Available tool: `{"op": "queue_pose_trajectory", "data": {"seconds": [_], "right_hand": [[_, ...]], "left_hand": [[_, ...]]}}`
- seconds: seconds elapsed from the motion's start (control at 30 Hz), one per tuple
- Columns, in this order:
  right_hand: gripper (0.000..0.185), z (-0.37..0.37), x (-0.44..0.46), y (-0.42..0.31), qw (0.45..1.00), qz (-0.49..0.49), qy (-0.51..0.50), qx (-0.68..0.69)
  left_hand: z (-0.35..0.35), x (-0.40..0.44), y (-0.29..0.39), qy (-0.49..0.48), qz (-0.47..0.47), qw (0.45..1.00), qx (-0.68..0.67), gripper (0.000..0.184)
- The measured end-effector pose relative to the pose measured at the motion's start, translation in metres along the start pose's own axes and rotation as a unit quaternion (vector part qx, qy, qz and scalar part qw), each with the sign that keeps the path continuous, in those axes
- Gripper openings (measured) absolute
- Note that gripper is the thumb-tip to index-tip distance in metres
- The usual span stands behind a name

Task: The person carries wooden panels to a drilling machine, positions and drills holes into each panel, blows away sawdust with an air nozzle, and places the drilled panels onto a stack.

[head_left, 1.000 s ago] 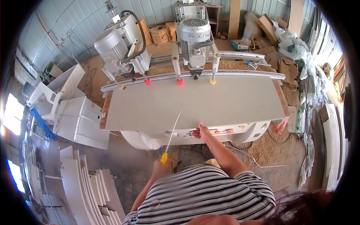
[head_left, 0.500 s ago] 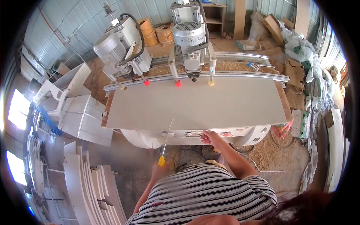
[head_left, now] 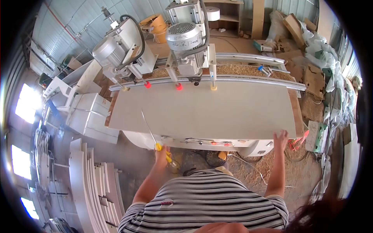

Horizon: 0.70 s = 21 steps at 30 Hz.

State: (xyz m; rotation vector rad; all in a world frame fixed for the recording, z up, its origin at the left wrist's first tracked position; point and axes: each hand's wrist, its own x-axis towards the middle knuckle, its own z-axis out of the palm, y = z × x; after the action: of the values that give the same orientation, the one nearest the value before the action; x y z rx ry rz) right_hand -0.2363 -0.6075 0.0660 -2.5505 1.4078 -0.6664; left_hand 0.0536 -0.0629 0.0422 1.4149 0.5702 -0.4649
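Observation:
A large pale board [head_left: 202, 110] lies flat on the machine bench, its front edge towards me. My left hand [head_left: 162, 154] is closed round the yellow handle of an air blow gun [head_left: 158, 146], whose long thin metal tube points up over the front left of the board. At the board's front right corner, my right hand [head_left: 280, 139] rests its fingers on the edge, with the fingers somewhat apart. Red and cream pads on rods stand at the board's back edge, under two drilling motors.
The drilling motors [head_left: 184, 37] rise behind the board, beside a metal rail [head_left: 256, 79]. Red buttons [head_left: 226, 144] sit on the bench front. Stacked white panels [head_left: 83, 178] stand at the left. Sawdust [head_left: 248, 169] and a hose cover the floor. Plastic sheeting [head_left: 332, 83] hangs at the right.
My right hand has moved right from the buttons to the board's front right corner. My left hand has moved up and left, and the tube now tilts left.

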Motion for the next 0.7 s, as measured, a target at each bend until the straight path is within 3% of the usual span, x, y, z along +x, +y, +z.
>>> {"op": "queue_pose_trajectory", "data": {"seconds": [0.07, 0.1, 0.17, 0.2, 0.33, 0.43, 0.5, 0.7], "right_hand": [[0.065, 0.003, 0.018, 0.048, 0.984, 0.060, -0.057, -0.159], [0.065, 0.000, 0.023, 0.061, 0.984, 0.058, -0.059, -0.157], [0.084, -0.009, 0.034, 0.082, 0.969, 0.148, -0.119, -0.158], [0.093, -0.015, 0.038, 0.089, 0.973, 0.158, -0.139, -0.091], [0.094, -0.002, 0.050, 0.116, 0.984, 0.086, -0.149, -0.032], [0.088, -0.014, 0.054, 0.102, 0.974, 0.086, -0.186, -0.099], [0.101, -0.013, 0.052, 0.106, 0.979, 0.009, -0.186, -0.088], [0.104, -0.047, 0.054, 0.051, 0.964, 0.032, -0.248, -0.090]], "left_hand": [[0.027, 0.014, -0.002, 0.014, -0.014, 0.999, -0.025, 0.019], [0.037, 0.022, -0.006, 0.018, -0.013, 0.999, -0.025, 0.019], [0.056, 0.033, -0.013, -0.020, -0.021, 0.999, -0.025, 0.019], [0.071, 0.029, -0.011, -0.015, -0.021, 0.999, -0.025, 0.019], [0.112, 0.018, -0.015, 0.018, -0.036, 0.999, -0.031, 0.015], [0.124, 0.014, -0.018, 0.040, -0.024, 0.999, -0.004, 0.015], [0.125, 0.013, -0.022, 0.066, -0.010, 0.998, -0.019, 0.014], [0.122, 0.025, -0.016, 0.118, 0.014, 0.993, 0.016, 0.009]]}}
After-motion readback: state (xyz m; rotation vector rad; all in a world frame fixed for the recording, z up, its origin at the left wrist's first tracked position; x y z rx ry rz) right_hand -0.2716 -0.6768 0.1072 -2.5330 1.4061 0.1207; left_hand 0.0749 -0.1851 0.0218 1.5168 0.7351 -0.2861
